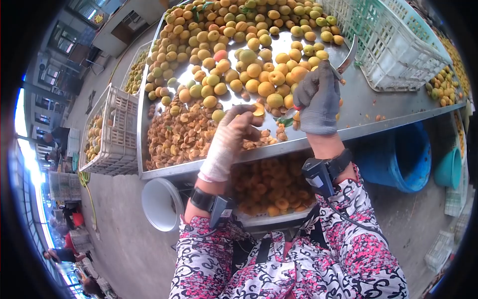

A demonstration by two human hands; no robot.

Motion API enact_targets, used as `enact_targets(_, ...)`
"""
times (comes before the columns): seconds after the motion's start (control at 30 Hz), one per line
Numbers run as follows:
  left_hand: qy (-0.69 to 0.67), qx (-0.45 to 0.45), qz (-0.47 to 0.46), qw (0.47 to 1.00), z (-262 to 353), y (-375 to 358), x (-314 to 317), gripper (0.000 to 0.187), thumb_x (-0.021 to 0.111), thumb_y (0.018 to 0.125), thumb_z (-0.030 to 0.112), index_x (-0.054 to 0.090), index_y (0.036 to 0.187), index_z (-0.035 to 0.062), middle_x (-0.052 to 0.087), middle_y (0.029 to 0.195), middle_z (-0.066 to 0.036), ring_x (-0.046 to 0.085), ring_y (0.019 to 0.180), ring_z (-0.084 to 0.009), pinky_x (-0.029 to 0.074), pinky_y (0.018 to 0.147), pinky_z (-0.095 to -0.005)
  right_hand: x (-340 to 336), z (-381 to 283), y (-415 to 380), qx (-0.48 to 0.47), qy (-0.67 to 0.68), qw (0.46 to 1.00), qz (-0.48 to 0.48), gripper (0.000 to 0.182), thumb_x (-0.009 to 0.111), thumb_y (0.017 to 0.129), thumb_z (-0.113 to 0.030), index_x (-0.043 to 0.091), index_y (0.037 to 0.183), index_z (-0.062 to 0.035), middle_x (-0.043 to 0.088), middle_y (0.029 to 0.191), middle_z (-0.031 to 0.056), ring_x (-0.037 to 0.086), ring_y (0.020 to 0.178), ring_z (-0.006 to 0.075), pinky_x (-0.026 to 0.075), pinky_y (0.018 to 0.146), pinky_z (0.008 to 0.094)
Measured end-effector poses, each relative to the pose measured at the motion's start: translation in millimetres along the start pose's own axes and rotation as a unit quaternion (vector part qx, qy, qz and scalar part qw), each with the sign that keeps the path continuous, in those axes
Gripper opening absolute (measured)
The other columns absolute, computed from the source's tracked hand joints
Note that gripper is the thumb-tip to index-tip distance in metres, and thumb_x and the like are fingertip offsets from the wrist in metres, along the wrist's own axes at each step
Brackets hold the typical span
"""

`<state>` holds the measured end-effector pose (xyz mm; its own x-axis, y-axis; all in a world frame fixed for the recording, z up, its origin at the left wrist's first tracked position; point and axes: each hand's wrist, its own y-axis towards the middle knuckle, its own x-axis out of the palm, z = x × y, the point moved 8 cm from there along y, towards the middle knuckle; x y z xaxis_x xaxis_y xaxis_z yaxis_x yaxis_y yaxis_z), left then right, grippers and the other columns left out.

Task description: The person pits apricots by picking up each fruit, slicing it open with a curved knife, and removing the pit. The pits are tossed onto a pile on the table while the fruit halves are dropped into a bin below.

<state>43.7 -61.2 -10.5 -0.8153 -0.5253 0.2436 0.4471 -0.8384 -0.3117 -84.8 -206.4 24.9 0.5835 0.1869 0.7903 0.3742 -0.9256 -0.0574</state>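
My left hand (pixel 233 133), in a pale glove with the fingers bare, pinches a halved apricot (pixel 259 109) over the metal table. My right hand (pixel 318 97), in a grey knitted glove, is closed around a knife whose curved blade (pixel 352 54) points up and away; its handle is hidden in the fist. Whole yellow and green apricots (pixel 266 88) lie spread just beyond both hands. To the left of my left hand is a heap of brown apricot pits (pixel 181 132). Below the table edge, in front of my body, many opened apricots (pixel 271 187) fill a container.
A pale plastic crate (pixel 398 60) stands on the table's right side. Another crate with fruit (pixel 112 132) is at the left. A white bucket (pixel 162 204) and a blue tub (pixel 406 159) are below the metal table edge (pixel 368 130). Other people are at the far left.
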Motion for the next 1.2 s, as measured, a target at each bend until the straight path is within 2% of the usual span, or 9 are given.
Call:
enact_targets(0.07, 0.061, 0.01, 0.034, 0.997, -6.9, 13.2, -16.5, 0.029, 0.063, 0.085, 0.017, 0.057, 0.108, 0.0013, 0.063, 0.088, -0.009, 0.063, 0.073, -0.0169, 0.049, 0.066, -0.0284, -2.0, -7.7, -2.6, -0.013, -0.07, 0.997, 0.005, 0.038, 0.05, 0.095, -0.035, 0.039, 0.065, -0.0157, 0.026, 0.051, -0.0044, 0.025, 0.037, 0.0084, 0.023, 0.037, 0.0258)
enact_targets(0.17, 0.504, 0.276, 0.176, 0.799, 30.0, 5.6, -21.2, 0.026, 0.064, 0.082, 0.024, 0.061, 0.1, 0.0067, 0.065, 0.085, -0.014, 0.063, 0.082, -0.0304, 0.048, 0.074, -0.04, -3.1, -12.3, -4.8, -0.022, -0.088, 0.996, -0.013, 0.036, 0.051, 0.095, -0.034, 0.04, 0.066, -0.0152, 0.027, 0.05, -0.004, 0.026, 0.037, 0.0086, 0.023, 0.036, 0.026)
enact_targets(0.4, 0.62, 0.062, 0.149, 0.768, 6.7, 56.2, -6.5, 0.031, 0.065, 0.081, 0.033, 0.063, 0.102, 0.0097, 0.066, 0.089, -0.013, 0.063, 0.082, -0.0302, 0.049, 0.075, -0.0378, -15.7, -32.3, -3.5, -0.017, -0.067, 0.998, -0.01, 0.037, 0.051, 0.095, -0.034, 0.039, 0.065, -0.0156, 0.026, 0.049, -0.0041, 0.025, 0.037, 0.0083, 0.023, 0.037, 0.0257)
enact_targets(0.47, 0.743, 0.077, 0.116, 0.655, -1.6, 69.9, 4.1, 0.036, 0.066, 0.079, 0.038, 0.064, 0.101, 0.0092, 0.066, 0.089, -0.015, 0.063, 0.083, -0.0311, 0.048, 0.075, -0.0393, -21.7, -39.1, -1.6, -0.016, -0.037, 0.999, 0.017, 0.034, 0.054, 0.094, -0.03, 0.042, 0.066, -0.0142, 0.031, 0.048, -0.0043, 0.029, 0.035, 0.0081, 0.024, 0.034, 0.0259)
enact_targets(0.73, 0.401, 0.023, 0.023, 0.915, -4.0, 28.8, -6.2, 0.037, 0.068, 0.08, 0.027, 0.061, 0.107, 0.003, 0.064, 0.089, -0.012, 0.061, 0.086, -0.0182, 0.048, 0.078, -0.0313, -32.8, -62.3, 1.3, -0.021, -0.054, 0.998, 0.007, 0.038, 0.048, 0.095, -0.032, 0.037, 0.063, -0.0155, 0.025, 0.049, -0.0042, 0.023, 0.036, 0.0085, 0.021, 0.036, 0.0259)
enact_targets(0.87, 0.428, -0.114, -0.18, 0.879, 5.0, -46.6, 42.2, 0.033, 0.07, 0.078, 0.019, 0.063, 0.107, 0.0052, 0.063, 0.097, -0.004, 0.057, 0.091, -0.0141, 0.046, 0.083, -0.0269, -32.4, -62.4, -2.4, -0.011, -0.054, 0.998, 0.009, 0.034, 0.048, 0.095, -0.03, 0.039, 0.066, -0.0151, 0.027, 0.05, -0.0037, 0.024, 0.036, 0.0089, 0.023, 0.035, 0.0258)
enact_targets(1.07, 0.471, 0.125, -0.062, 0.871, 16.9, 17.1, 33.9, 0.042, 0.067, 0.08, 0.012, 0.057, 0.12, 0.0053, 0.059, 0.12, -0.01, 0.054, 0.114, -0.02, 0.042, 0.096, -0.0312, -31.9, -58.6, -6.7, 0.001, -0.055, 0.999, 0.002, 0.03, 0.048, 0.095, -0.029, 0.042, 0.07, -0.0144, 0.029, 0.051, -0.0036, 0.025, 0.036, 0.0087, 0.025, 0.034, 0.0256)
enact_targets(1.13, 0.542, 0.222, -0.038, 0.809, 19.5, 49.6, 41.9, 0.048, 0.067, 0.078, 0.013, 0.054, 0.123, 0.0096, 0.057, 0.121, -0.011, 0.055, 0.112, -0.0253, 0.044, 0.094, -0.0342, -32.8, -57.4, -5.6, 0.0, -0.058, 0.998, -0.001, 0.03, 0.049, 0.095, -0.029, 0.042, 0.07, -0.0142, 0.029, 0.051, -0.0035, 0.025, 0.036, 0.0087, 0.025, 0.034, 0.0255)
enact_targets(1.2, 0.746, 0.249, 0.038, 0.616, 17.3, 73.8, 53.7, 0.052, 0.067, 0.075, 0.015, 0.051, 0.124, 0.0149, 0.055, 0.12, -0.011, 0.055, 0.107, -0.0301, 0.045, 0.091, -0.0381, -33.2, -55.4, -4.1, 0.0, -0.062, 0.998, 0.0, 0.031, 0.049, 0.095, -0.029, 0.041, 0.07, -0.0141, 0.03, 0.051, -0.0034, 0.026, 0.036, 0.0087, 0.025, 0.034, 0.0255)
